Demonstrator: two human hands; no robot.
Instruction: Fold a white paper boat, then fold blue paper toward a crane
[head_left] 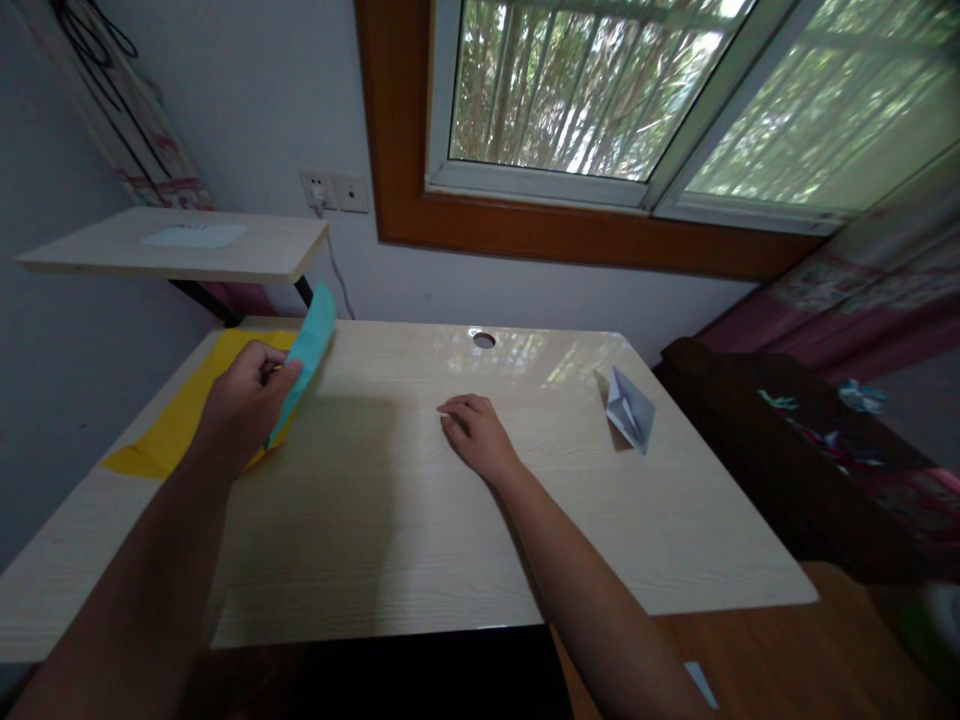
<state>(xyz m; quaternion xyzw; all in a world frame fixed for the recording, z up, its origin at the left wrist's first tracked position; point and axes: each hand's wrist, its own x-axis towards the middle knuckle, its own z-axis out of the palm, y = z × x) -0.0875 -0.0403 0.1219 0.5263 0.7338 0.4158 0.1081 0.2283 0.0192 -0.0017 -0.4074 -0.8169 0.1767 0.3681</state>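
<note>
1. Head view: smooth teal paper sheet (310, 352), raised above the table's left side, pinched in the left hand (247, 398).
2. Right hand (475, 434) rests loosely curled, empty, on the pale wood-grain table (390, 500).
3. Yellow paper (180, 415) lies flat beneath; a folded, pointed white paper boat (630, 410) sits well right.

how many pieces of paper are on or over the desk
3. A teal sheet held up in the left hand; yellow paper flat at the desk's left edge; a folded white paper at the right. More may lie under the yellow.
</note>
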